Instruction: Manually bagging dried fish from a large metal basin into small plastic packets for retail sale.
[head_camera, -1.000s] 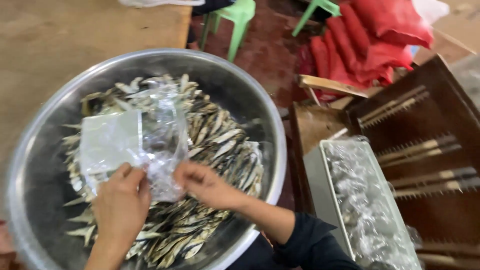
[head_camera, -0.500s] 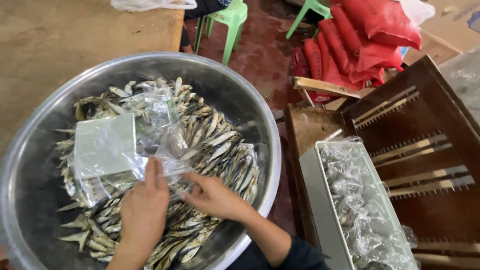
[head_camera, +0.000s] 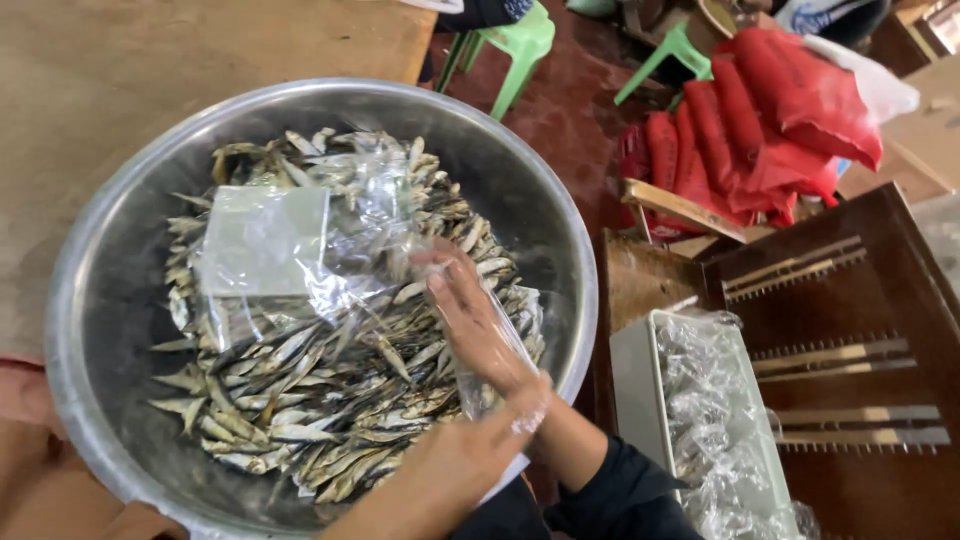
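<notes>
— Where are we?

— Bagging, we'd judge: our right hand (head_camera: 475, 320) lies flat and open on the dried fish (head_camera: 340, 340) in the steel basin (head_camera: 110, 300). Our left hand (head_camera: 455, 470) pinches a clear plastic bag (head_camera: 495, 385) at the near rim.

— Next?

— Opening the bag's mouth wide. Loose clear bags (head_camera: 300, 240) cover the pile; a tray of filled bags (head_camera: 715, 420) sits right of the basin.

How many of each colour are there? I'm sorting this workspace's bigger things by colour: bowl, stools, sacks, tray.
Silver: 1, the metal bowl of small fish
Green: 2 plastic stools
Red: 1 heap of sacks
White: 1 tray of clear bags
Total: 5
</notes>
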